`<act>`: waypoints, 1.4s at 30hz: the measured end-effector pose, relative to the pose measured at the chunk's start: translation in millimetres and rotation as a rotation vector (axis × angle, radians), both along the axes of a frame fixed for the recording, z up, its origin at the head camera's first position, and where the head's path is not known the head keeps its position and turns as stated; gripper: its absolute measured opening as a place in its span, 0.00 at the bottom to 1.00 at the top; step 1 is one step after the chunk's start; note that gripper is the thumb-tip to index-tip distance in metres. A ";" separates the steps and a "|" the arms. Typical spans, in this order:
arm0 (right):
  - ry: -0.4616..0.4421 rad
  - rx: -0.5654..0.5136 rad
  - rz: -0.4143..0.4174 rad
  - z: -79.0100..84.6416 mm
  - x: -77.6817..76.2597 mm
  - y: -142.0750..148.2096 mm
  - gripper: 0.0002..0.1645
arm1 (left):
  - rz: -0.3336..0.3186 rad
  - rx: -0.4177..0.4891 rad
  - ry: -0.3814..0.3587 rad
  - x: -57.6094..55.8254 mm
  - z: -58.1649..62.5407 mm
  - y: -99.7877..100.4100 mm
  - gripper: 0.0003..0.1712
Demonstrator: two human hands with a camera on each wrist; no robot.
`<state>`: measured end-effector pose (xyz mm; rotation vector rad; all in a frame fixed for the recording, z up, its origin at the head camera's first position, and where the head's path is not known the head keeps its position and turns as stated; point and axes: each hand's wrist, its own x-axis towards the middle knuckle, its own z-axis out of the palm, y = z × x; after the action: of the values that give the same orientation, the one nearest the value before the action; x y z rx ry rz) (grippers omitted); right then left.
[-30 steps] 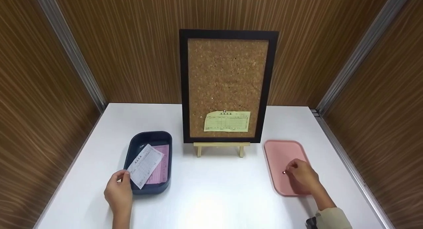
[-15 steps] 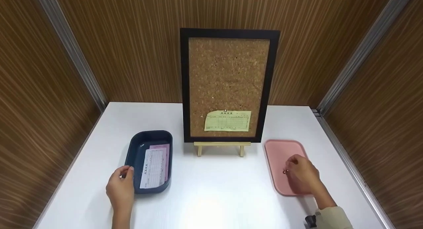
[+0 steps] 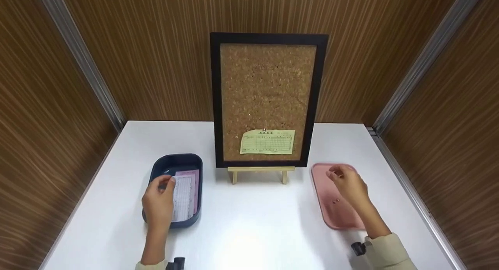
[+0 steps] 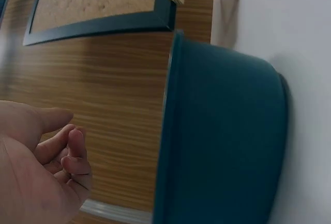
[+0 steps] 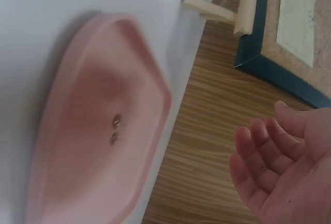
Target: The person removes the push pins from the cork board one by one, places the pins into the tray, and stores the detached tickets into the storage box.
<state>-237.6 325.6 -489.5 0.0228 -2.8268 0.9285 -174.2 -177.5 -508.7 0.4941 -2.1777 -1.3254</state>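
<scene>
My left hand (image 3: 159, 202) is over the left side of a navy box (image 3: 195, 222), fingers loosely bent. In the left wrist view, that hand (image 4: 46, 167) holds nothing and sits beside the box's outer wall (image 4: 222, 131). Inside the box, a white printed slip (image 3: 183, 202) overlaps a pink one (image 3: 196, 192). Above the far part of a pink tray (image 3: 320, 180) is my right hand (image 3: 351, 188). Its relaxed fingers (image 5: 248, 141) have nothing between them in the right wrist view. Two small metallic pushpins (image 5: 117, 121) lie on the tray.
A black-framed corkboard (image 3: 269, 87) leans on a small wooden easel (image 3: 261, 169) at the back middle. Low on it hangs a yellow-green slip (image 3: 268, 143) with a pushpin (image 3: 264, 129) at its top edge. Wood-grain panels (image 3: 156, 59) enclose the white table (image 3: 249, 207).
The left hand let go of the white slip, which dropped onto the pink one, then moved right and forward. The right hand rose forward, away from the pushpins it was touching in the tray.
</scene>
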 end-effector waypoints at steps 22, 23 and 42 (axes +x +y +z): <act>0.173 -0.168 0.030 23.8 -26.5 -82.8 0.13 | -0.284 -0.043 0.148 -56.4 30.1 78.1 0.10; 0.187 -0.183 0.035 24.2 -28.4 -86.0 0.12 | -0.292 -0.042 0.153 -59.5 30.0 80.8 0.11; 0.272 -0.340 0.088 29.3 -56.8 -136.0 0.11 | -0.394 -0.070 0.264 -107.9 31.2 119.2 0.11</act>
<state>-294.4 189.7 -460.2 0.2148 -2.4076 1.3032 -282.1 -58.2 -477.5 -0.1424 -2.1542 -1.4116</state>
